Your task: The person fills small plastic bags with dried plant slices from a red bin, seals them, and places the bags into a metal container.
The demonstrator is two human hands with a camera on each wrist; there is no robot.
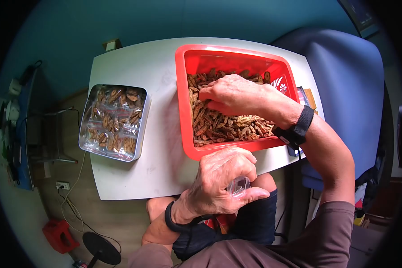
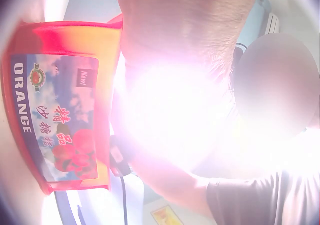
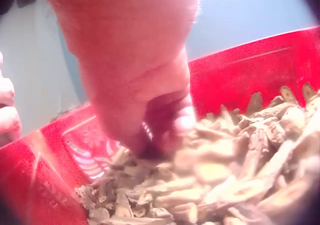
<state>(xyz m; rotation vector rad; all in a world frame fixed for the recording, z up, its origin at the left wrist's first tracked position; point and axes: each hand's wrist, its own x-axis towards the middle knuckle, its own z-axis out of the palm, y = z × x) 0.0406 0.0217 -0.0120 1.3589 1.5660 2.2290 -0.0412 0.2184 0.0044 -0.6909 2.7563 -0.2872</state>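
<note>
My right hand (image 1: 232, 94) reaches down into a red plastic basket (image 1: 181, 102) filled with dried brown slices (image 1: 236, 129). In the right wrist view its curled fingers (image 3: 170, 130) come down onto the slices, and I cannot tell whether they pinch any. Below the basket's near rim, my left hand (image 1: 219, 183) holds a small clear plastic bag (image 1: 239, 186) between thumb and fingers. Glare washes out much of the left wrist view, where the bag does not show.
On the left of the white table (image 1: 161, 58) stands a metal tin (image 1: 146, 109) with several clear zip bags (image 1: 114, 120) of slices. A blue chair (image 1: 344, 98) is at the right. The basket's near side carries an orange label (image 2: 60, 115).
</note>
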